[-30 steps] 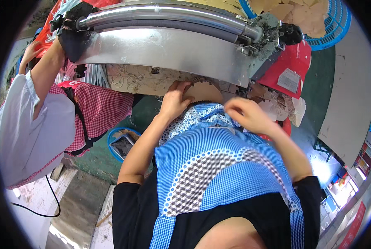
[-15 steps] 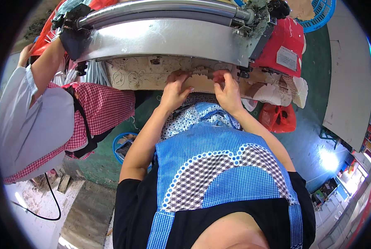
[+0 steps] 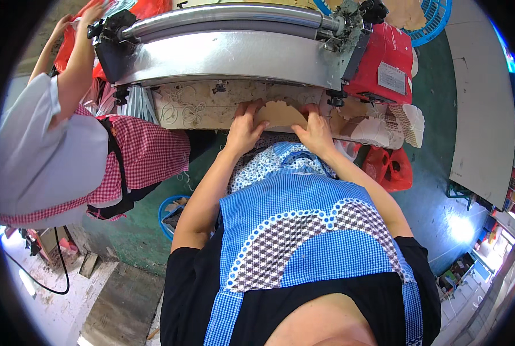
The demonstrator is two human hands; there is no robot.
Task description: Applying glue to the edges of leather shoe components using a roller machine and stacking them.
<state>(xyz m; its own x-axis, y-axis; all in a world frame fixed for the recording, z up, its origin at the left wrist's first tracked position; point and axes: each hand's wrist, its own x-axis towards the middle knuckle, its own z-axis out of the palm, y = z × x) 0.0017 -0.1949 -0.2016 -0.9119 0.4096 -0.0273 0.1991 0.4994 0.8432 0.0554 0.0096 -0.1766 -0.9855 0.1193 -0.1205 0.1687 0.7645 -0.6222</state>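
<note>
Between my two hands is a tan sheet piece (image 3: 280, 114) with a scalloped far edge; its material I cannot make out. My left hand (image 3: 246, 128) grips its left end, thumb on the near face and fingers mostly hidden behind. At the right end, my right hand (image 3: 315, 131) holds it the same way. The piece is just above the front edge of a worn wooden board (image 3: 208, 105), below the curved metal plate (image 3: 223, 56) of a roller machine.
A steel roller (image 3: 228, 17) spans the machine, with a red housing (image 3: 387, 63) on its right. Pale patterned pieces (image 3: 375, 130) lie at the board's right end, above a red plastic bag (image 3: 393, 169). On the left, a co-worker in a checked apron (image 3: 148, 147) reaches toward red bags.
The tan piece now shows a broader face between my hands, and my fingers have closed round its ends. The co-worker's arms have moved up toward the red bags.
</note>
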